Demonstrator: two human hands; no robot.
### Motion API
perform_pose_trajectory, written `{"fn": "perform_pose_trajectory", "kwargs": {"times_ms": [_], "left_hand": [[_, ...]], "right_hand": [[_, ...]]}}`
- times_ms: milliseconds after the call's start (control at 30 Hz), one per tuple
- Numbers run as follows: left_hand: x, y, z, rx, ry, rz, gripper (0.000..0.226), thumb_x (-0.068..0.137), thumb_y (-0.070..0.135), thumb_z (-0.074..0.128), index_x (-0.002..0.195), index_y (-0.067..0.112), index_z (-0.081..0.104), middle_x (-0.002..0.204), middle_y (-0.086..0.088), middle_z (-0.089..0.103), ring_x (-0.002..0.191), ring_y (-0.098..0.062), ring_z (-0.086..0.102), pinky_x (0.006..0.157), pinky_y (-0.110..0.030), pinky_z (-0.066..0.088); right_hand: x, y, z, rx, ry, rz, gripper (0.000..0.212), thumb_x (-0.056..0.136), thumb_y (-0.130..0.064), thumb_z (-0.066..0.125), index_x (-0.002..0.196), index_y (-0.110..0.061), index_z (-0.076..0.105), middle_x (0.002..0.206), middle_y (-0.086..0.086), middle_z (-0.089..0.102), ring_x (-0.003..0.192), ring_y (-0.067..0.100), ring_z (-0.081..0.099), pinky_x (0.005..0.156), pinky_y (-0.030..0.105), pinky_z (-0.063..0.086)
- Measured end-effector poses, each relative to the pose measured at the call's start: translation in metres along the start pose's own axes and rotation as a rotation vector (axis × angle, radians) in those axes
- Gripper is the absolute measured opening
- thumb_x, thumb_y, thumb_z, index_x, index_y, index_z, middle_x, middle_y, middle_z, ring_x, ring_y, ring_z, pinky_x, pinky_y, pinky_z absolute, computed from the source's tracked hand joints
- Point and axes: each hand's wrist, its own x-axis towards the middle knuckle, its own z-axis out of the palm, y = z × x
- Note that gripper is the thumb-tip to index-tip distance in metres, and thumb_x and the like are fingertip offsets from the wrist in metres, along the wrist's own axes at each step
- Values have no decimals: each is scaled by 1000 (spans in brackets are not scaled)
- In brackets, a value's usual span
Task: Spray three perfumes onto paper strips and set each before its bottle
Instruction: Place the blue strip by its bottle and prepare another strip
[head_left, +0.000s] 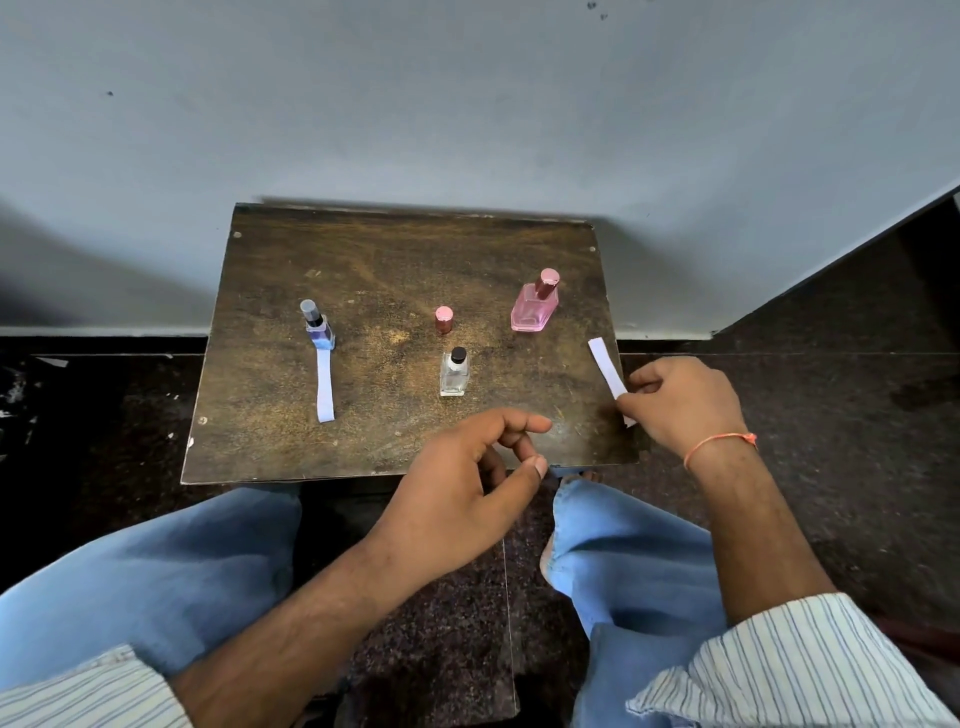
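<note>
Our right hand (685, 402) pinches a white paper strip (607, 370) between thumb and fingers, its free end slanting up toward the pink bottle (534, 306). Our left hand (467, 483) hovers half curled over the near edge of the small wooden table (395, 260), thumb and forefinger apart and holding nothing.

Taking the clear bottle (455, 373) at the table's middle as our landmark: far to its left stands the blue bottle (318, 327), and a laid strip (324, 387) runs from that bottle's base toward us, so we judge one perfume of three finished. To the landmark's right and farther back stands the pink bottle, capped. Just behind the landmark sits a loose pink cap (443, 319); we cannot tell which bottle it belongs to.

We judge two perfumes remain, and we cannot tell whether the strip in hand has been sprayed. No third strip is in view.

The loose cap could be knocked over on a reach past the landmark. Otherwise the space in front of both remaining bottles lies open.
</note>
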Motion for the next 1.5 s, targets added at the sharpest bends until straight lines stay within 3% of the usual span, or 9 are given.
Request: {"fn": "perform_pose_trajectory", "kwargs": {"times_ms": [167,267,367,500,900,1033,1167,1300,1500], "left_hand": [[10,-8,-2,-190,-8,-205,17,101,20,74,116,27,77,87,1,71,60,-9,54,54,-20,46],[14,-8,-5,-329,-75,-358,22,103,18,71,125,22,75,105,-18,77,65,-12,64,49,-22,51],[16,-7,-3,-504,-128,-416,34,103,17,69,137,16,70,120,-11,79,75,-12,71,55,-22,58],[19,-5,-4,-679,-186,-448,29,104,18,66,130,10,75,118,-2,81,76,-12,73,57,-21,60],[18,-7,-13,-669,-193,-425,28,102,27,68,118,7,81,93,-10,75,77,-12,66,57,-21,61],[17,-11,-13,-672,-114,-454,27,103,24,68,119,7,81,95,-8,80,80,-11,73,62,-22,64],[21,-9,-14,-674,-73,-474,24,102,23,69,111,6,83,94,-9,80,75,-9,72,61,-22,63],[25,-5,-17,-684,-52,-478,19,98,26,73,101,13,86,92,-7,79,77,-10,72,60,-22,63],[26,-6,-15,-644,-41,-467,20,103,23,68,98,13,85,89,-6,81,72,-9,73,61,-21,62]], "right_hand": [[3,8,-4,290,-14,-22,22,90,-13,87,109,-23,86,87,-6,81,74,12,75,82,32,63],[-10,-2,-9,705,-231,-78,22,88,1,85,107,-9,83,91,14,83,74,23,77,68,27,66],[-27,-16,-11,870,-497,-87,24,80,0,85,104,-4,80,88,18,82,73,21,77,64,25,65],[-44,-28,-9,878,-629,-73,32,76,-6,86,107,-3,78,84,15,79,68,17,75,61,24,63],[-86,-37,11,860,-490,-126,22,94,4,78,111,-9,72,85,19,82,71,23,79,64,29,65],[-66,-44,11,738,-541,-225,24,96,-6,79,116,-13,67,81,20,81,70,26,79,60,32,64],[-53,-42,9,626,-381,-422,10,99,-16,77,108,-19,75,81,8,81,66,19,72,61,31,57],[-50,-35,8,565,-326,-595,18,87,-15,91,101,-25,83,84,6,75,77,32,67,73,36,56],[-55,-36,5,403,-416,-696,38,72,-25,102,103,-31,82,92,-4,74,71,21,69,69,32,59]]}}
